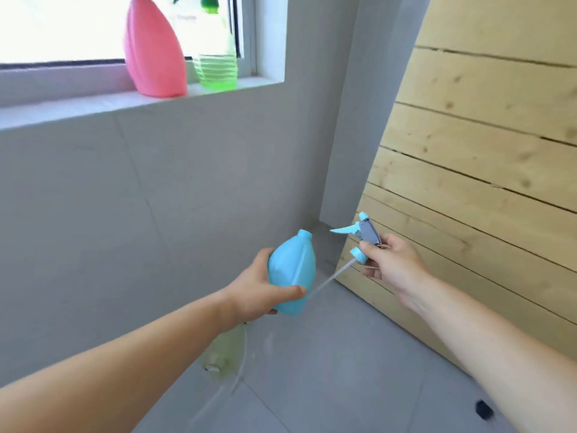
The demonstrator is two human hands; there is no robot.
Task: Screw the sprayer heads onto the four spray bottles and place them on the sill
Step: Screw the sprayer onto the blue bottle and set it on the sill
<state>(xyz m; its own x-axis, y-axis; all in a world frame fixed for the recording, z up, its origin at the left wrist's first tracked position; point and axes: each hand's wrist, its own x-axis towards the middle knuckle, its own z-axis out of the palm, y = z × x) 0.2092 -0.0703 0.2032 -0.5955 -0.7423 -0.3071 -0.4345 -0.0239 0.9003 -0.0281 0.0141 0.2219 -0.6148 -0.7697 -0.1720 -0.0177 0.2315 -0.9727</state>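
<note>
No writing can be read anywhere. The clear green bottle (215,70) on the window sill (62,107) carries a pale label (199,29) with a faint grey line of print, too blurred and washed out to make out.

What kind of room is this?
Likely a tiled room in a home, maybe a bathroom or utility corner: grey wall tiles, a window sill holding a pink bottle, a plank panel.
</note>
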